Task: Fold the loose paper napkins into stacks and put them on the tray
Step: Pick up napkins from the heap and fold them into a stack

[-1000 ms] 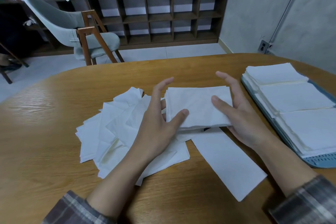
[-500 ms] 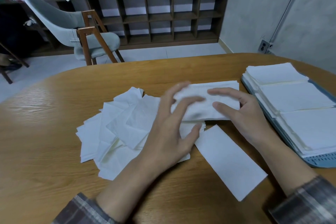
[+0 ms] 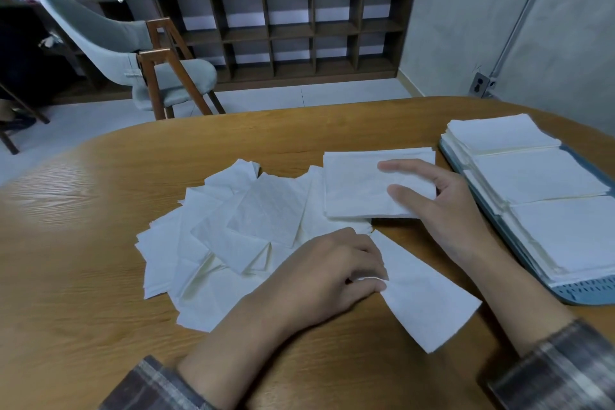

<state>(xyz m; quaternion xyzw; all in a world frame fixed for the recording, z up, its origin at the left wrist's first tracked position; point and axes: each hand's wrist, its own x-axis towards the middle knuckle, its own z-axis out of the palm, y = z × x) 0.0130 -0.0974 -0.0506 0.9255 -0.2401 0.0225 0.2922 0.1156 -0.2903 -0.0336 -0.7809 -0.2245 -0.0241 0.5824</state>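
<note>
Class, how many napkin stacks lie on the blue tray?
3, in a row on the tray: far stack at its back end, middle stack at the centre, near stack closest to the person. None looks hidden.

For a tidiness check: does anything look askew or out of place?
Only the loose napkins beside the left hand, which pinches a long napkin, lie fanned at mixed angles. The three stacks on the tray sit square.

We cannot see the tray [image 3: 579, 293] past the right edge, our left hand [image 3: 326, 273] hides where the long napkin [image 3: 429, 303] meets the loose pile [image 3: 213, 243], and our right fingers [image 3: 409, 166] are blurred.
</note>
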